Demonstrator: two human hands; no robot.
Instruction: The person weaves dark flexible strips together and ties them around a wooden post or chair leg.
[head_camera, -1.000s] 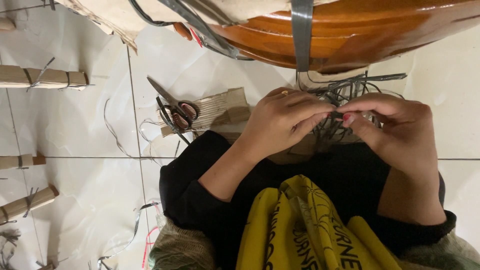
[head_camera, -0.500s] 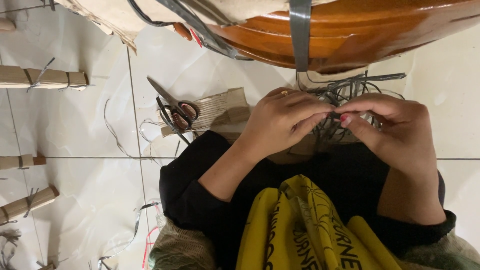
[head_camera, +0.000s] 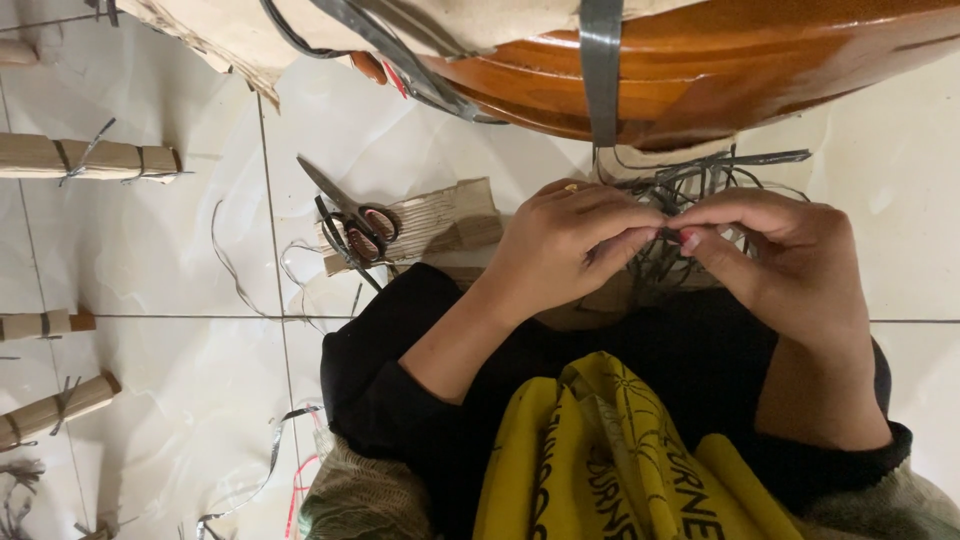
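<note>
At the bottom of the frame a yellow cloth (head_camera: 610, 460) with dark print lies over my lap, and my black sleeves (head_camera: 400, 370) run up from it on both sides. Just above, at centre right, my two hands meet fingertip to fingertip. My left hand (head_camera: 565, 250) has its fingers pressed together, thumb and forefinger pinching a thin grey strap (head_camera: 668, 236); my right hand (head_camera: 790, 265) pinches the same strap from the other side, its fingers curled in and touching the left ones. The strap belongs to a grey tangle (head_camera: 690, 200) that sits right behind my hands, at upper centre right. Left of my left hand, near the middle of the frame, scissors (head_camera: 350, 215) with reddish handles lie on a piece of ribbed cardboard (head_camera: 450, 220) on the white tiles (head_camera: 160, 260). Loose strap ends (head_camera: 270, 470) curl on the tiles at lower left. Along the left edge lie cardboard rolls (head_camera: 90, 158) tied with strap, well apart from my hands. Farthest off, across the top of the frame, hangs a curved brown wooden piece (head_camera: 760, 60) with a flat grey band (head_camera: 600, 60) running down over it to the tangle, and torn cardboard wrap (head_camera: 210, 30) at upper left.
</note>
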